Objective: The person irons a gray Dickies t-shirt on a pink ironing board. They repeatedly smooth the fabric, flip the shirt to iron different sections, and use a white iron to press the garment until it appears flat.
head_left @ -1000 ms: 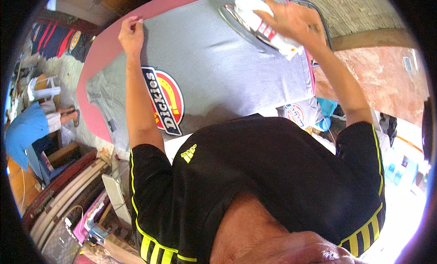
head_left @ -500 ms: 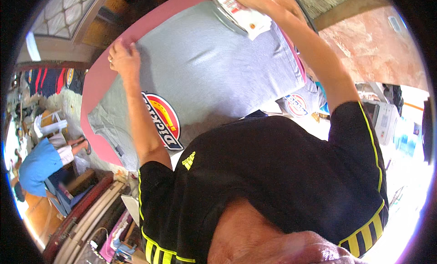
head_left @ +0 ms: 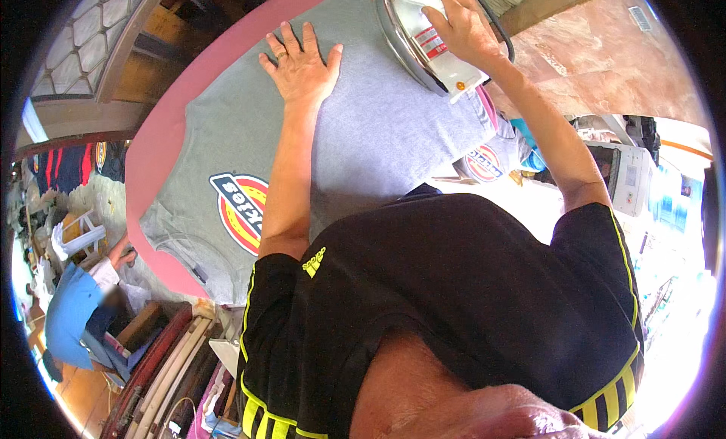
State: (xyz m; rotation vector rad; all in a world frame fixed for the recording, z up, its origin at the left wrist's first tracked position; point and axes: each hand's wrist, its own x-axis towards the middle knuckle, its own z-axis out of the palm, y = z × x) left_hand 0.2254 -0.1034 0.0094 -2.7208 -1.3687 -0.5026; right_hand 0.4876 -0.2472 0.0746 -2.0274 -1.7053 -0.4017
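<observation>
Wearer's torso: a black shirt [head_left: 454, 303] with yellow-green stripes fills the lower frame; both forearms rise from it toward the board.
Left forearm: it runs up across the grey T-shirt [head_left: 378, 129], passing just beside the round red, yellow and blue print [head_left: 240, 210].
Left hand [head_left: 301, 67]: it lies flat, palm down, on the grey T-shirt; fingers spread wide and pointing away from the person; it grips nothing. A ring shows on one finger.
Right hand [head_left: 463, 32]: its fingers are wrapped round the handle of the iron [head_left: 423, 42], so the fingertips are partly hidden.
Iron: white body with a shiny metal soleplate, set on the far right part of the T-shirt; its far end is cut off by the frame edge.
Key relation: the iron lies to the right of the left hand's fingers, near but apart, with bare grey cloth between them. Its long axis runs obliquely, from far-left to near-right. The right hand is on it; the left hand is the farther of the two.
T-shirt: grey knit, spread flat, with its hem side toward the hands and its neck toward the lower left.
Ironing board [head_left: 151, 148]: pink cover, showing as a border along the left and far sides of the T-shirt.
Background: a second printed garment [head_left: 484, 163] hangs below the board's right edge; another person in blue [head_left: 72, 318] is at far lower left.
</observation>
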